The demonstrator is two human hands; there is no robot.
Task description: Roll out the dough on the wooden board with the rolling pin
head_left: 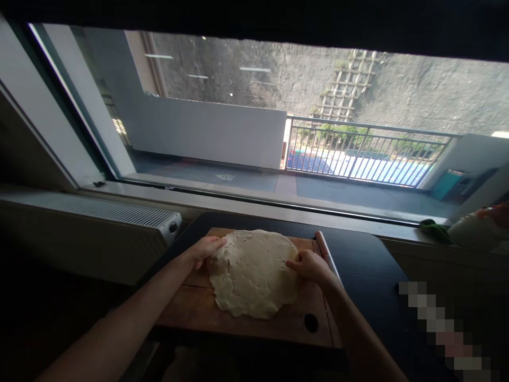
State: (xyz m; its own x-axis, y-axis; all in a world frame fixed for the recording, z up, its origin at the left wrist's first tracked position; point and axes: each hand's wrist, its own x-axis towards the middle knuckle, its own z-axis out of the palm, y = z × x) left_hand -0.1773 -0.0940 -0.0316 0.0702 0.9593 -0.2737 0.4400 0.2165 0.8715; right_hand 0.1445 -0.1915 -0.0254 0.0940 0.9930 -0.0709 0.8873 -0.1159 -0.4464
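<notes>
A wide, flat, roundish sheet of dough (254, 273) with ragged edges lies over a wooden cutting board (191, 305). My left hand (204, 249) pinches its upper left edge, thumb on top and the fingers partly hidden beneath. On the opposite side, my right hand (310, 264) grips the right edge, with the thumb over the dough. Beside my right hand, a rolling pin (326, 253) rests along the board's right side, partly covered by my wrist. The board has a dark round hole near its lower right corner.
The board sits on a dark table (366, 260) below a large window. A white radiator (119, 212) stands to the left. On the right, a pale rounded object (477, 231) and something green (434, 231) are by the sill. Part of the lower right is pixelated.
</notes>
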